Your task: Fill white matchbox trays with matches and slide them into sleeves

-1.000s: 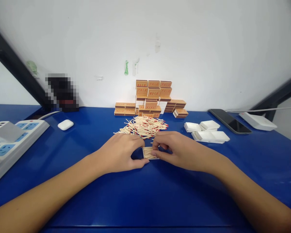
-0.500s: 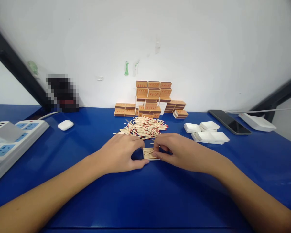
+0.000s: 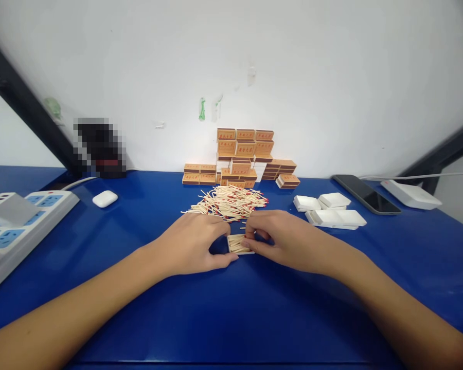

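My left hand (image 3: 195,241) grips a small white matchbox tray (image 3: 242,253) by its left end, thumb on the near side and fingers on the far side. Wooden matches (image 3: 236,243) lie lengthwise in the tray. Over its right end, the thumb and index finger of my right hand (image 3: 280,236) are pinched together on matches, a red head showing at the fingertips. How many are in the pinch is hidden. Just behind both hands spreads a loose pile of matches (image 3: 231,201) with red heads.
Orange-and-brown matchboxes (image 3: 245,149) stand stacked against the wall. Several white trays (image 3: 334,218) sit at the right, near a phone (image 3: 366,194) and a white box-shaped device (image 3: 411,195). A power strip (image 3: 57,205) and a white earphone case (image 3: 105,198) are at the left.
My right fingers have shifted slightly up and left at the tray's right end, and a red match head now shows there. My left hand keeps its hold on the tray.
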{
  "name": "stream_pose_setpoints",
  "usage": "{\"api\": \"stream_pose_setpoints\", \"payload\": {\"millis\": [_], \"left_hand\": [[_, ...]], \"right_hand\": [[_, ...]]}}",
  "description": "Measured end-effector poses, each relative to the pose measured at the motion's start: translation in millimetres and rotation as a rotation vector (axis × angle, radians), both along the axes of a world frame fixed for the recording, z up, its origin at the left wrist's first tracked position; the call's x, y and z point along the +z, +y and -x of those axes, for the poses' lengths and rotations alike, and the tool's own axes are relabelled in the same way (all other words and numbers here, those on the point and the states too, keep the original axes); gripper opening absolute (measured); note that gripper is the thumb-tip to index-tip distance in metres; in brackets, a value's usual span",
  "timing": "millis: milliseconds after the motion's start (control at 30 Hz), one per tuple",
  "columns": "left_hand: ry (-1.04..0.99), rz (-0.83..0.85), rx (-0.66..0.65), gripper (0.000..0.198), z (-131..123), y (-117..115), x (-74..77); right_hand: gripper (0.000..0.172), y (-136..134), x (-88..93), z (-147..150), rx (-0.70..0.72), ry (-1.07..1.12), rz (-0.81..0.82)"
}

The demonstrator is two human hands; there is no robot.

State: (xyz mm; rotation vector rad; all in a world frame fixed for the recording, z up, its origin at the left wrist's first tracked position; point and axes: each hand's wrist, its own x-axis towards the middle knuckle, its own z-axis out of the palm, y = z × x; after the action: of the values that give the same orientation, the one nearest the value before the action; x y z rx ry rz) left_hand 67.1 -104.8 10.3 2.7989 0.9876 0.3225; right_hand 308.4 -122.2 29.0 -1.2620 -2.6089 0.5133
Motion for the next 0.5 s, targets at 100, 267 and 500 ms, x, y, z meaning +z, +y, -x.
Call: {"api": "stream_pose_setpoints", "payload": {"millis": [100,267,500], "left_hand": [[-0.006,-0.006,-0.009,0.032,-0.5,0.7,-0.8],[-0.013,-0.01,-0.015,0.033,-1.4,0.8,-0.2],[-0.006,-0.021,-0.019,0.032,0.2,0.4,-0.6]], "right_hand": [[0.015,0.3,1.5,-4.0,0.012,-0.01,0.013],[0.015,1.1,2.3,-2.2,0.009,0.002,0.029],[0.015,-0.6,1.3,2.3,0.039,0.037,-0.002]]}}
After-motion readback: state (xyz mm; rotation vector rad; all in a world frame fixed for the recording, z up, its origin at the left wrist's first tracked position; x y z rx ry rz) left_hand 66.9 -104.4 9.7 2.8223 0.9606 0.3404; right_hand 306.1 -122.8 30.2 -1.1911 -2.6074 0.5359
